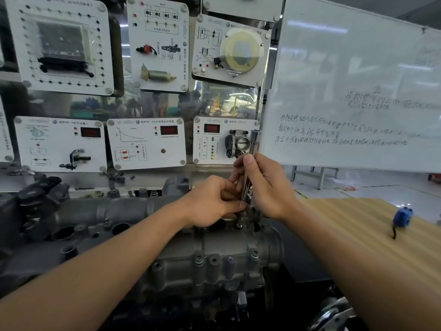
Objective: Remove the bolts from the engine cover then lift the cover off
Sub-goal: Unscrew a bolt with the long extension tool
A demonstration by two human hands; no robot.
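engine cover (pixel 214 256): grey cast metal, low centre of view, sitting on the engine directly in front of the person. several bolts (pixel 198 259) are seated along its near flange. both hands meet just above its top edge. right hand (pixel 267 187) curls round an upright metal wrench (pixel 254 142), thumb pressed to the shaft. left hand (pixel 212 201) pinches the lower end of the same tool with its fingertips, where a thin shaft drops to the cover top.

surface: pale wood-grain bench (pixel 358 235) to the right, with a small blue object (pixel 403 217) with a dark cord lying on it.

room: white training panels (pixel 148 144) on the wall behind the engine. whiteboard (pixel 358 80) with handwriting at right. glossy pale floor beyond.
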